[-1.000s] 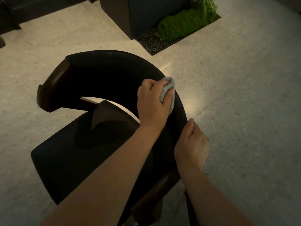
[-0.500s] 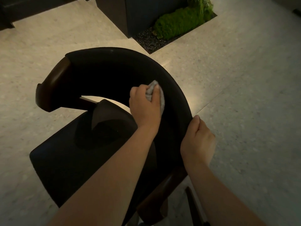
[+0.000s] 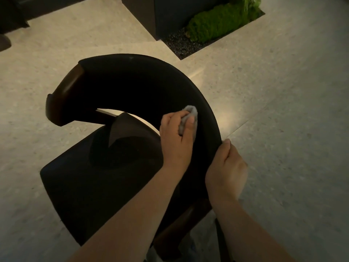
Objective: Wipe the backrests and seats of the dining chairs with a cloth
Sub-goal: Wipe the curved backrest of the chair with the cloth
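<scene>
A dark dining chair stands below me, with a curved black backrest (image 3: 143,80), a black seat (image 3: 90,178) and brown wooden arm ends (image 3: 64,99). My left hand (image 3: 175,140) grips a bunched pale grey cloth (image 3: 190,118) and presses it against the inner face of the backrest on its right side. My right hand (image 3: 226,171) holds the backrest's outer right edge, thumb on the top rim, fingers hidden behind it.
Pale speckled floor tiles (image 3: 283,129) surround the chair. A dark square pillar (image 3: 160,14) rises at the top, beside a sunken planter with green moss (image 3: 219,23) and black gravel (image 3: 181,44). Dark furniture (image 3: 11,16) sits at the top left.
My left hand slid the cloth from the backrest's top rim down onto its inner face, then a little further along. My right hand kept its grip on the outer edge.
</scene>
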### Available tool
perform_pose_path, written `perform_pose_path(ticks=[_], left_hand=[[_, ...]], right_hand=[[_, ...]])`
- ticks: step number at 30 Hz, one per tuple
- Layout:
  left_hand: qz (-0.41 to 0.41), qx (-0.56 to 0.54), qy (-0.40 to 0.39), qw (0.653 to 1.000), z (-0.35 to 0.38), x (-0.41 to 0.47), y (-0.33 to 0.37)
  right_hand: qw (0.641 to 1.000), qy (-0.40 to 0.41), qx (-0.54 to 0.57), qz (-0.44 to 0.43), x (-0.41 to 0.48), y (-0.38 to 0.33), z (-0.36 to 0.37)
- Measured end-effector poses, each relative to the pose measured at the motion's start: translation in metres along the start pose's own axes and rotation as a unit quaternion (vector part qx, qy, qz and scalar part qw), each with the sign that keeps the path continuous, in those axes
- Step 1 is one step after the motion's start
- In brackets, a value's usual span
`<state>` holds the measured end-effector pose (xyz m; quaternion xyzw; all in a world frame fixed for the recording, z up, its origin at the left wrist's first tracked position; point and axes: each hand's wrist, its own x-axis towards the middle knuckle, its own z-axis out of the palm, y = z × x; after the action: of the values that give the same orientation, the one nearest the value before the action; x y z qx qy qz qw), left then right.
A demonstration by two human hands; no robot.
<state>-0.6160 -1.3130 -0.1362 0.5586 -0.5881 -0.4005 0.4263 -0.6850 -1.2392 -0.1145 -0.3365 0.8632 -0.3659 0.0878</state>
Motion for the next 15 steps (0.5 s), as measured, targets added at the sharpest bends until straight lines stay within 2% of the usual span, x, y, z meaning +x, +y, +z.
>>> perform_pose_path(ticks=[7, 10, 15], left_hand=[[-0.06, -0.01, 0.032, 0.998, 0.002, -0.007, -0.028], [-0.12, -0.025, 0.03, 0.992, 0.0, -0.015, -0.047], [-0.149, -0.016, 0.018, 0.989, -0.005, -0.015, -0.067]], right_hand=[[1.0, 0.003, 0.017, 0.008, 0.0, 0.004, 0.001], [1.0, -0.002, 0.019, 0.009, 0.0, 0.007, 0.002], [1.0, 0.007, 0.013, 0.005, 0.001, 0.005, 0.001]])
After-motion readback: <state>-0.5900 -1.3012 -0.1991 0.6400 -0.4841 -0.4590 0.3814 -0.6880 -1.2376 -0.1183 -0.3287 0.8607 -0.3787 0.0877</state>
